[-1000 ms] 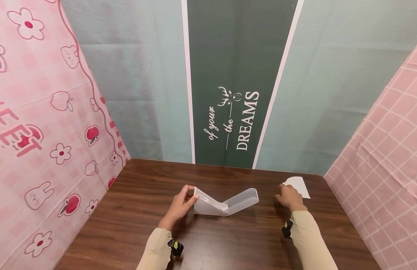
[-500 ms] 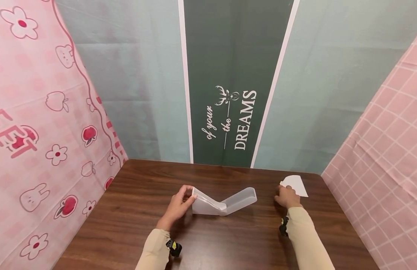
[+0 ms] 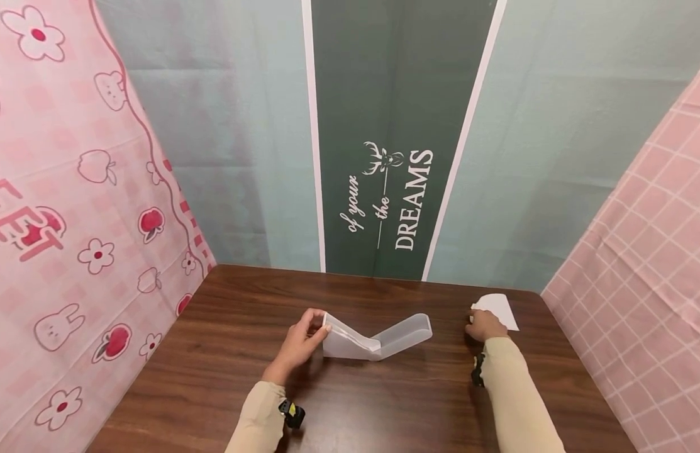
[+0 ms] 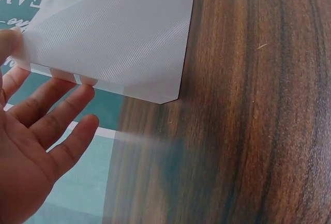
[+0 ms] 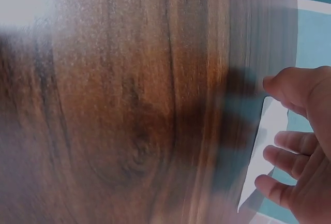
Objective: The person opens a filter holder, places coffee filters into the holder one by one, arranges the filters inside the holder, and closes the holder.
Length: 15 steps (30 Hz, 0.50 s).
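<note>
Across the wooden table from me, the left hand pinches a translucent file holder; the right hand, fingers parted, is at a white sheet

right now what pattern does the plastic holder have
Fine, close lines on the holder, clearest in the left wrist view.

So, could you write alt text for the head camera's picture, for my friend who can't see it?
A left hand grips one end of an open translucent case on a brown wooden table, while a right hand is at a white sheet farther right. Behind hangs a green cloth reading "of your the DREAMS", between pink patterned cloths.
</note>
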Available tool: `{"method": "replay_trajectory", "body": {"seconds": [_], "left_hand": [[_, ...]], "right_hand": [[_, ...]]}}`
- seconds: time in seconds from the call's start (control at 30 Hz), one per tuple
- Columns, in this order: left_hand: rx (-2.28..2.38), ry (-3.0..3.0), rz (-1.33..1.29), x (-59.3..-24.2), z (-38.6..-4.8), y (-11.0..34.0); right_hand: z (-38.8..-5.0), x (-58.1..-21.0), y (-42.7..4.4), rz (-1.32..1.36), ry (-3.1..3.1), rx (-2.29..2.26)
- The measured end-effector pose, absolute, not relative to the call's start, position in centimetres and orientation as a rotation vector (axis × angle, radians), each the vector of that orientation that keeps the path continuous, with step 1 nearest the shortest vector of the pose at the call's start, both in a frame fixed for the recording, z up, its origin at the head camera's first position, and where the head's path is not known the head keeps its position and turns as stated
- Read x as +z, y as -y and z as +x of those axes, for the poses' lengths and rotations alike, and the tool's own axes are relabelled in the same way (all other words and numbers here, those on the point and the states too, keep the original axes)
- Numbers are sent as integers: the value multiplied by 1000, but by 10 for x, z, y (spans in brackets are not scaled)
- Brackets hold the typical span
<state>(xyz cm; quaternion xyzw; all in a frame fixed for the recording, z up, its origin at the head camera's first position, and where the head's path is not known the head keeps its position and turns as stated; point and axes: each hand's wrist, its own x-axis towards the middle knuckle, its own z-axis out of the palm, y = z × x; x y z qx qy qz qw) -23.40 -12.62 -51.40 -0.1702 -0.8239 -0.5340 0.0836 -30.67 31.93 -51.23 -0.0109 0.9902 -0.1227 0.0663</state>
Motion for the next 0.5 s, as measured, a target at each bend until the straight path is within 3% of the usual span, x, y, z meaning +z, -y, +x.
{"method": "replay_trajectory", "body": {"seconds": [0.5], "left_hand": [[-1601, 2485, -485, -514, -236, 125]], "right_hand": [[-309, -517, -325, -114, -3040, -397]]}}
